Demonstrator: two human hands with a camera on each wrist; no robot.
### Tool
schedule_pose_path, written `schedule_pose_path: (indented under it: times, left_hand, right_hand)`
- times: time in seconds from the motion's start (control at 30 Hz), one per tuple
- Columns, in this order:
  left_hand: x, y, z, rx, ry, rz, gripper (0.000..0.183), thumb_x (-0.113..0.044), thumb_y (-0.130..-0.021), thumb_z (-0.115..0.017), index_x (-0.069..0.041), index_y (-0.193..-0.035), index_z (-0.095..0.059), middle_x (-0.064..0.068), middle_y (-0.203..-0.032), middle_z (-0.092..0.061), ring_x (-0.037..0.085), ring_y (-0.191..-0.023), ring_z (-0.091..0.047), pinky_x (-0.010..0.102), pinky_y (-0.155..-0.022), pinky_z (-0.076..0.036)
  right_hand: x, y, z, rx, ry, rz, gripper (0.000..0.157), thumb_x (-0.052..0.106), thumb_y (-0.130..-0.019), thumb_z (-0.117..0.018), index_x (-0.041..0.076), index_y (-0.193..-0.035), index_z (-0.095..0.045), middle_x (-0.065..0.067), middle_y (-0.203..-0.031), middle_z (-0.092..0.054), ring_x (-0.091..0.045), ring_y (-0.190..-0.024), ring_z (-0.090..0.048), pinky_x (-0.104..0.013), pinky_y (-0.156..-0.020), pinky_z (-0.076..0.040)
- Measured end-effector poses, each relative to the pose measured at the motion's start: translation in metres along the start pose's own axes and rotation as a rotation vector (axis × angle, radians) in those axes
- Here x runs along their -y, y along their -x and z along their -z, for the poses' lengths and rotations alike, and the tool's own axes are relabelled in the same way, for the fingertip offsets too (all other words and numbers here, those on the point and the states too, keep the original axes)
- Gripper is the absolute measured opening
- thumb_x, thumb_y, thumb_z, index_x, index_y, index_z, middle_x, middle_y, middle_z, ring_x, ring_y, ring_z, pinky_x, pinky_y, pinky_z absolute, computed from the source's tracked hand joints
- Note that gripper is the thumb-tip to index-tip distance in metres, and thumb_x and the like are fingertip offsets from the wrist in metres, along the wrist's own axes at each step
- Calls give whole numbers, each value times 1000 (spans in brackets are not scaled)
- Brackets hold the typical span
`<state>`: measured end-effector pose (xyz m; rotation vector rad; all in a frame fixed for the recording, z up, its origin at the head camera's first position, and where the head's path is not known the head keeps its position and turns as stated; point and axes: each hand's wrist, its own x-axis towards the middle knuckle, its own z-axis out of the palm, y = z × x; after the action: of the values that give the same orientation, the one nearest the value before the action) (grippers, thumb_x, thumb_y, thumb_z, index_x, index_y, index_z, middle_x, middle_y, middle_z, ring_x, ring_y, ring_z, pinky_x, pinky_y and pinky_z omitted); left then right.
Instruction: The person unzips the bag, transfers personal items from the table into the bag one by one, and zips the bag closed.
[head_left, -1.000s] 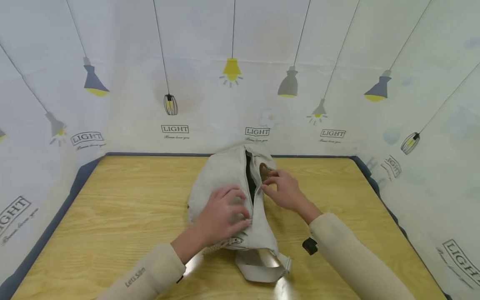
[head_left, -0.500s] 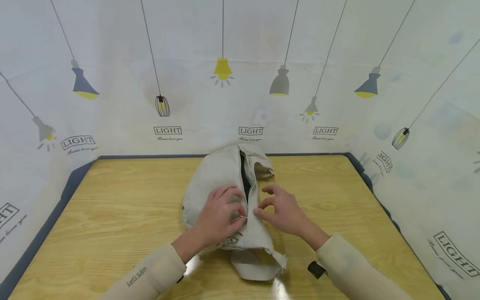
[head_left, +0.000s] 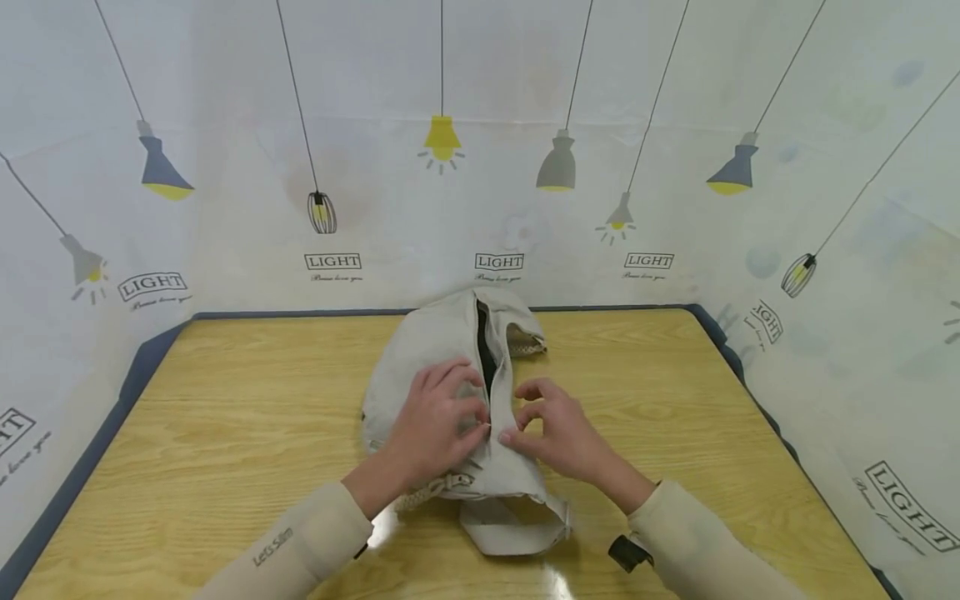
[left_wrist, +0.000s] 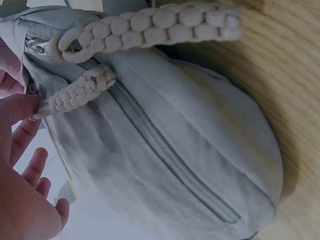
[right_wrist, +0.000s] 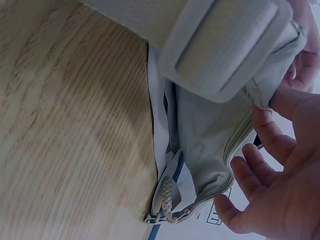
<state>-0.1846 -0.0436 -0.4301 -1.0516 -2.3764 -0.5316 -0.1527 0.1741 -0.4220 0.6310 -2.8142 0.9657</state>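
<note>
A light beige fabric bag (head_left: 420, 350) lies on the table, its long zip partly undone so that a dark gap (head_left: 486, 350) shows. My left hand (head_left: 438, 421) is on the bag near the gap's lower end. Thumb and forefinger pinch a braided zipper pull (left_wrist: 80, 92) by its thin end, as the left wrist view shows. A larger braided pull (left_wrist: 160, 25) hangs from another zip (left_wrist: 165, 150). Opposite, my right hand (head_left: 558, 429) pinches the bag's fabric edge between thumb and forefinger; its other fingers (right_wrist: 250, 172) are spread loosely.
A wide strap (head_left: 513, 537) with a plastic buckle (right_wrist: 230, 45) lies at the bag's near end. The bag rests on a wood-grain table (head_left: 247, 417) with a dark blue edge (head_left: 300, 314). Lamp-patterned sheeting (head_left: 405, 208) rises behind and at both sides.
My right hand has come down along the bag's right side, from beside the upper opening to across from my left hand. The left hand has shifted slightly upward along the zip.
</note>
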Motion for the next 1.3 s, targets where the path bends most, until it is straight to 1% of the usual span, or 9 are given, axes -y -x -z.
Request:
schedule_pose_path:
  times: [0.33,0.43,0.57,0.77,0.93,1.0,1.1,1.2,1.3]
  left_hand:
    - [11,-14,5,41,-74,78,10,-32,-79,-76,-27,-74,-69,-3,-118,-59,24,-132,-44,47,-106,-35]
    - [14,-17,5,48,-78,96,10,-32,-79,-76,-26,-75,-70,-2,-119,-59,24,-132,-44,47,-106,-34]
    - [19,-22,5,34,-84,97,9,-32,-79,-76,-26,-75,-71,-2,-119,-59,24,-131,-44,47,-106,-34]
    - [26,-29,3,33,-85,131,10,-33,-79,-76,-26,-75,-71,-2,-119,-59,24,-132,-43,47,-105,-34]
    - [27,-31,3,51,-53,137,10,-33,-80,-77,-26,-76,-71,-2,-120,-59,24,-133,-42,48,-107,-33]
    - [26,-31,4,55,-41,137,10,-32,-81,-77,-26,-76,-71,-2,-120,-59,24,-133,-42,48,-108,-33]
    - [26,-31,4,49,-36,129,10,-32,-81,-77,-26,-76,-71,-2,-120,-59,24,-134,-42,49,-108,-33]
    - [26,-30,4,38,-37,122,10,-32,-81,-78,-25,-76,-71,-2,-120,-59,25,-133,-42,49,-108,-34]
    - [26,-29,4,26,-37,117,10,-31,-80,-78,-25,-76,-71,-1,-119,-59,25,-133,-43,49,-108,-34]
  right_hand:
    - [2,0,-3,-31,58,48,19,28,-80,-79,19,-70,-66,-13,-119,-61,-30,-111,-60,-47,-90,-49]
    - [3,0,-3,-40,67,56,19,28,-79,-80,19,-69,-66,-13,-118,-61,-30,-111,-60,-48,-90,-48]
    - [4,0,-4,-52,85,67,19,28,-79,-80,19,-69,-66,-11,-117,-61,-30,-111,-60,-48,-90,-48]
    - [6,0,-3,-67,91,74,20,27,-79,-80,20,-68,-65,-12,-118,-62,-30,-111,-60,-54,-91,-45]
    - [4,-1,-1,-55,121,40,21,30,-79,-80,22,-68,-63,-12,-119,-62,-31,-110,-60,-56,-91,-45]
    - [3,-2,1,-60,143,15,21,33,-78,-80,24,-71,-63,-12,-122,-61,-32,-111,-60,-58,-91,-44]
    - [3,-7,3,-95,164,-15,21,36,-78,-80,23,-78,-63,-13,-128,-57,-31,-114,-56,-61,-91,-42]
    - [5,-13,2,-139,191,-9,24,38,-78,-80,21,-87,-66,-14,-134,-53,-31,-118,-52,-64,-92,-40]
    - [9,-20,-1,-151,222,7,27,42,-79,-78,19,-91,-69,-15,-138,-51,-32,-124,-50,-65,-96,-39]
